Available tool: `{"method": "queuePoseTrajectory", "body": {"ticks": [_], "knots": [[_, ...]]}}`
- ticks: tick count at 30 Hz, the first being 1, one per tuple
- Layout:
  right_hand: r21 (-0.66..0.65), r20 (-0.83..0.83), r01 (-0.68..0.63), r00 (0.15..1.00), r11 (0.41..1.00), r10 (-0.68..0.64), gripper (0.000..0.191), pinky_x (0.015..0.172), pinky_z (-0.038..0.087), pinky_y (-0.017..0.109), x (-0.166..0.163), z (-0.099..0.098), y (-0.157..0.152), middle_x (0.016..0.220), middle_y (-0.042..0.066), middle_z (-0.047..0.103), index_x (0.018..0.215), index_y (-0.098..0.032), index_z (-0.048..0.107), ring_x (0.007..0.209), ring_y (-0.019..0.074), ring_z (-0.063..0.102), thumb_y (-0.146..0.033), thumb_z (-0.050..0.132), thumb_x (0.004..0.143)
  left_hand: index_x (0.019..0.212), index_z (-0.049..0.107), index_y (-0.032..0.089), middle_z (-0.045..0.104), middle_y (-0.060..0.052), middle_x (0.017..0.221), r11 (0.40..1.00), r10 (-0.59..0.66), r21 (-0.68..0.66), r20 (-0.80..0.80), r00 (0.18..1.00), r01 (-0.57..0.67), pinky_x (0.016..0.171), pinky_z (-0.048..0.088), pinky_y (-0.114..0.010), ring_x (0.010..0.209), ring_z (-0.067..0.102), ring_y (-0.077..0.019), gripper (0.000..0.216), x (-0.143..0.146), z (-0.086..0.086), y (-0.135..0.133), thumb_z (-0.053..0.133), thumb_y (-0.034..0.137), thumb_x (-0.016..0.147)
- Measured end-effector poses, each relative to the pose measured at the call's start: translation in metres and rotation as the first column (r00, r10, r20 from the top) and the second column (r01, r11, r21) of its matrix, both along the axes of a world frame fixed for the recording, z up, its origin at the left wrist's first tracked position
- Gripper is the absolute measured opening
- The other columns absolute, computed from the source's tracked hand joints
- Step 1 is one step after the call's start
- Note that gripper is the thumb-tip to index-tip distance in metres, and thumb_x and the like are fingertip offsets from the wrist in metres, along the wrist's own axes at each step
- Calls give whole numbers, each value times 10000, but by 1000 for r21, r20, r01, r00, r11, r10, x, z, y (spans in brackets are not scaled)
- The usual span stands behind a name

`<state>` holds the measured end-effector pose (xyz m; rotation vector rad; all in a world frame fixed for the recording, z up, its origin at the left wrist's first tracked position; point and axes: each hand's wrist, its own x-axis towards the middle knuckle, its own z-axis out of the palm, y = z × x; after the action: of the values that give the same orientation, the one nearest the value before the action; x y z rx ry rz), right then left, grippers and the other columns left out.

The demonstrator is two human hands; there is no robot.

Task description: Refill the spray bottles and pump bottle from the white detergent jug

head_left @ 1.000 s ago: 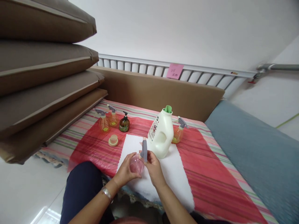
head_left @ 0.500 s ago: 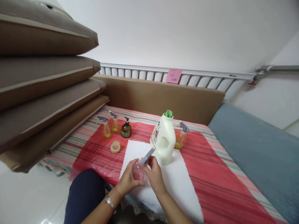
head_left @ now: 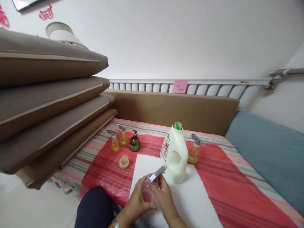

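Note:
My left hand (head_left: 139,199) is wrapped round a small clear pink spray bottle (head_left: 147,193), held over the near edge of a white cloth (head_left: 190,196). My right hand (head_left: 165,198) grips the bottle's grey trigger head (head_left: 157,173) at the neck. Just beyond the hands a large white detergent jug (head_left: 174,153) with a green spout stands on the cloth.
A red sheet (head_left: 228,183) covers a striped cloth. On it stand three orange spray bottles (head_left: 114,141) (head_left: 123,137) (head_left: 194,149), a brown pump bottle (head_left: 134,142) and a beige cap (head_left: 123,161). Stacked brown cushions (head_left: 47,104) loom at left; a blue mat (head_left: 268,155) lies at right.
The grey trigger head has turned from upright to slanting right in my right hand. The view has tilted upward, so hands and table sit lower in the picture.

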<state>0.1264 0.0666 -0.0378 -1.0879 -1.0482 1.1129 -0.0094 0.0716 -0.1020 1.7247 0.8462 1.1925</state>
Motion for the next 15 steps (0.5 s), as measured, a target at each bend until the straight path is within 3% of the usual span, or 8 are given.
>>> {"method": "queuePoseTrajectory", "body": {"ticks": [3,6,10,13,15], "knots": [[36,33,-23,999,999,22,392,846,487,394,-3,4,-2,988,82,677,1028,-168,577,936,266,624,-248,662,655,1345,343,222,395,-161,1394,996,29,-87,-34,999,-32,1076,271,-520,1305,349,-345,1001,-9,15,-4,830,447,500],[57,58,-32,998,998,29,355,787,504,356,-8,3,-5,942,64,682,1021,-169,581,874,244,633,-221,641,675,1303,406,228,424,-146,1375,980,95,-177,-14,995,-96,1037,320,-502,1291,374,-317,749,-12,48,-9,736,402,654],[92,83,-17,996,996,10,300,701,511,309,-16,1,-8,847,28,674,1001,-178,570,766,209,632,-211,594,703,1032,586,198,616,-80,1054,973,182,-148,14,983,-178,940,404,-423,1049,562,-261,395,3,86,-9,712,251,662],[119,113,8,993,993,-22,321,726,509,313,-19,-2,-7,866,27,667,1022,-178,559,792,211,631,-196,571,702,821,609,181,619,-36,836,955,271,-121,-5,963,-270,808,447,-369,855,595,-232,223,15,93,-2,722,201,630],[131,138,21,990,991,-39,306,763,506,326,-20,-5,-6,892,35,665,1010,-177,561,833,218,631,-194,564,704,745,609,181,608,-28,792,960,271,-77,3,962,-270,779,442,-347,814,588,-219,144,17,92,2,714,207,651]]}}
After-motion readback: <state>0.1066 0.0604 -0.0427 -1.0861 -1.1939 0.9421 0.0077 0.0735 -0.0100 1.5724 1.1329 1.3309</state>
